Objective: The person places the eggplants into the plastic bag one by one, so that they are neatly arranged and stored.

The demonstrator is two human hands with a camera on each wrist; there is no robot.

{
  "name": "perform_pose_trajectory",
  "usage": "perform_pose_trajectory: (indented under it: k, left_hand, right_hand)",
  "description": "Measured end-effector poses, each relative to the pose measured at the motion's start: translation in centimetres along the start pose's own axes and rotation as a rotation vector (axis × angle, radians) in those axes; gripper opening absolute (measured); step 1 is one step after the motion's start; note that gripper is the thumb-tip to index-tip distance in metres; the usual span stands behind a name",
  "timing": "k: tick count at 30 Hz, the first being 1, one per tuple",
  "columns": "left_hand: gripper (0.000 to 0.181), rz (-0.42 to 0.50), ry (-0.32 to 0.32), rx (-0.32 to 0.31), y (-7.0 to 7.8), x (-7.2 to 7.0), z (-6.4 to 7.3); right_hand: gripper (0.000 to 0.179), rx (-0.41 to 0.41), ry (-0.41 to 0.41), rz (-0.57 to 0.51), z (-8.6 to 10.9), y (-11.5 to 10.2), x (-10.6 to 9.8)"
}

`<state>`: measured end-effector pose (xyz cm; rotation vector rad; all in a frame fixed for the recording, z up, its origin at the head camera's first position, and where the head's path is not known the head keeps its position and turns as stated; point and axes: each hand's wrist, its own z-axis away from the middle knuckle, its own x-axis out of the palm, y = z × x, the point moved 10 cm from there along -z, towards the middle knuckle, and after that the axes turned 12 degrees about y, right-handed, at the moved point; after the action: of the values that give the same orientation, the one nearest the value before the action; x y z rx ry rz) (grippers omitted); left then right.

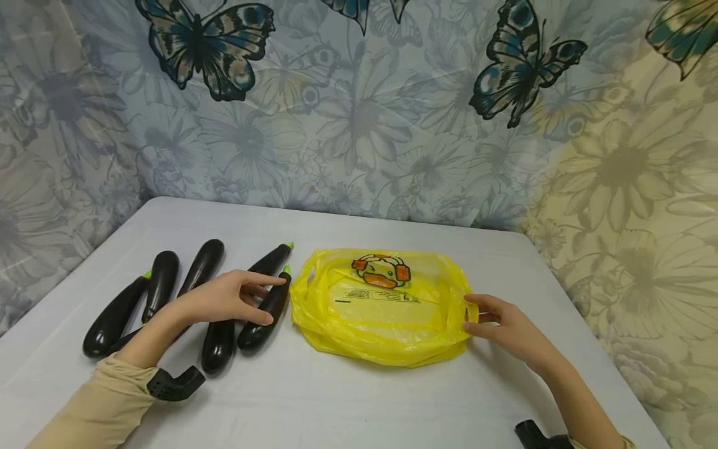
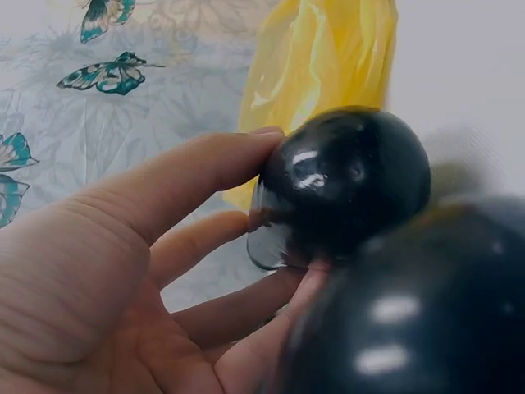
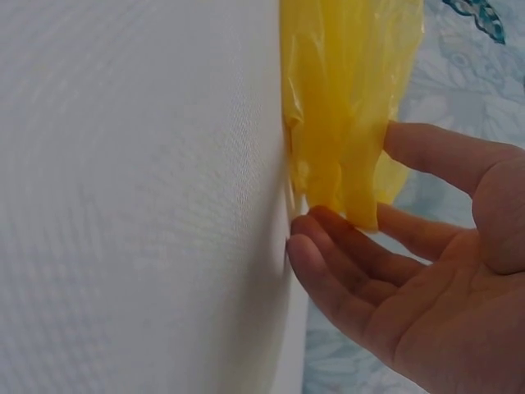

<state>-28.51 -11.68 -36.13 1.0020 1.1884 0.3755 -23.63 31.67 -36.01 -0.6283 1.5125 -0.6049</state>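
Observation:
In the head view my left hand (image 1: 235, 299) is at the eggplant (image 1: 272, 312) nearest the bag, thumb and fingers spread about its dark glossy body. The left wrist view shows the thumb against one side of this eggplant (image 2: 344, 180) and fingers curled at the other. A yellow plastic bag (image 1: 387, 312) with a printed duck lies flat on the table. At its right end my right hand (image 1: 505, 324) holds the handle edge. In the right wrist view the thumb and fingers are at either side of the bag's yellow film (image 3: 353, 164).
Several more eggplants lie left of the bag, among them one at the far left (image 1: 114, 318) and one beside the held one (image 1: 217, 346). My left forearm passes over some of them. The white table (image 1: 359, 405) ends at a butterfly-patterned cloth backdrop (image 1: 359, 156).

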Motion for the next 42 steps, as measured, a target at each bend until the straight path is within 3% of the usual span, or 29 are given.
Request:
perform_pose_trajectory:
  k: [6, 18, 42]
  left_hand:
    - [0.077, 0.024, 0.010, -0.041, -0.3, -0.4, 0.2]
    - [0.077, 0.014, 0.042, -0.017, 0.9, -1.8, 0.5]
    - [0.076, 0.067, 0.044, -0.008, 2.6, -1.6, 0.5]
  right_hand:
    - [0.069, -0.008, -0.009, -0.005, 0.0, -0.3, 0.1]
    - [0.068, -0.021, -0.002, 0.000, 0.2, -0.3, -0.2]
    - [0.067, -0.006, 0.001, -0.021, 0.6, -0.4, -0.4]
